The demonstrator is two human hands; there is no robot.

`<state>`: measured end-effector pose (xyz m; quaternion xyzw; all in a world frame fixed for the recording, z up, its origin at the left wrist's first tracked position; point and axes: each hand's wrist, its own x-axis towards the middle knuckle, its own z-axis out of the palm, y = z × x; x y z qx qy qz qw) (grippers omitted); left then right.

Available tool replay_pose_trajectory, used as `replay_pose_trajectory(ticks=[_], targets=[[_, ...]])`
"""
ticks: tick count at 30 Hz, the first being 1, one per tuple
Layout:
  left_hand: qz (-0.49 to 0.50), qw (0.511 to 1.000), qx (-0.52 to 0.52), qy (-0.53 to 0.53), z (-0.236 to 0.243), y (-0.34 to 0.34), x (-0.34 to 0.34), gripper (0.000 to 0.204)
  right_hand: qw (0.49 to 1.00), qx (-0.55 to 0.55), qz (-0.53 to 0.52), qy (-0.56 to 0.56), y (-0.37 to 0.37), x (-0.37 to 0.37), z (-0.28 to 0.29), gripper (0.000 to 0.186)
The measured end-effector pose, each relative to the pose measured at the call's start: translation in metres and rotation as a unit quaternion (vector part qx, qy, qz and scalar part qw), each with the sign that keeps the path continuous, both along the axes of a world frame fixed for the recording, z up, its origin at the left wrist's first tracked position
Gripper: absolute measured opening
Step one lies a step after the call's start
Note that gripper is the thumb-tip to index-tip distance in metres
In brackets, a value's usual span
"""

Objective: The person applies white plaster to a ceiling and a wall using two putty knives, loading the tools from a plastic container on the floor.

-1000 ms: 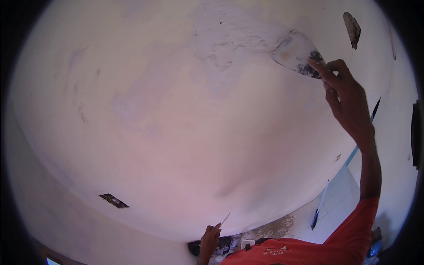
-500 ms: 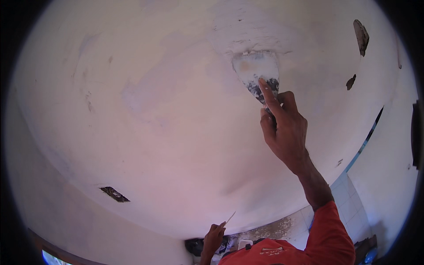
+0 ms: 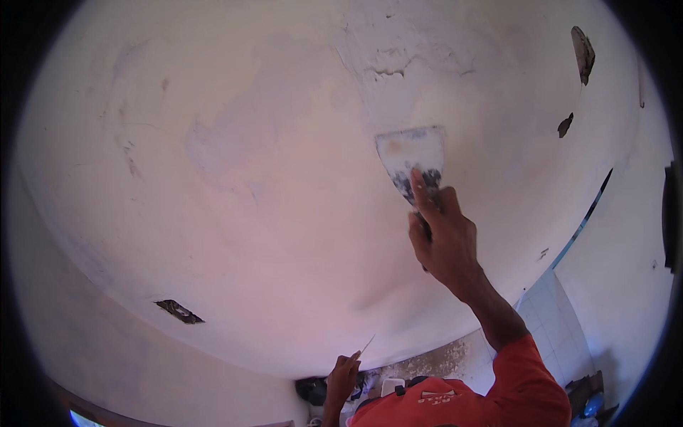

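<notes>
My right hand (image 3: 448,245) grips a putty knife (image 3: 402,149), its wide, white-smeared blade, dark toward the handle, lying against or very close to the pale wall (image 3: 284,213). Just above the blade is a lavender-grey patch of filler (image 3: 395,67) with rough ridges. Low in the view, my left hand (image 3: 343,381) is closed on a thin, light tool (image 3: 366,345), seen nearly edge-on; its full shape cannot be told.
Two broken holes (image 3: 582,53) mark the upper right wall, a rectangular hole (image 3: 178,312) the lower left. A long blue strip (image 3: 576,235) follows the right corner. White tiles (image 3: 551,320), dark items (image 3: 311,390) and a blue object (image 3: 592,406) are below.
My right hand and putty knife have swept left from the upper right, then down below the rough patch, turning the blade upright. My left hand still holds the thin tool.
</notes>
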<state>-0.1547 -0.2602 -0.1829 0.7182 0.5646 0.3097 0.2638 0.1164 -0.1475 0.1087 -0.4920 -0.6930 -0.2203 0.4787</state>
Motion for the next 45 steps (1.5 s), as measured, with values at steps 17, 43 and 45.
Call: replay_pose_trajectory(ticks=[17,43,45], targets=[[-0.021,1.000,-0.009,-0.003,-0.010,-0.003,-0.003,0.031,0.997,-0.007,0.034,0.075,-0.012,-0.056,0.028,0.070],[-0.004,1.000,-0.003,0.004,-0.013,-0.007,-0.008,0.030,0.985,0.112,0.041,0.127,-0.017,-0.008,0.047,0.060],[-0.011,1.000,-0.004,-0.003,-0.014,-0.006,-0.007,0.030,0.989,0.101,0.030,0.104,-0.006,-0.028,0.043,0.060]])
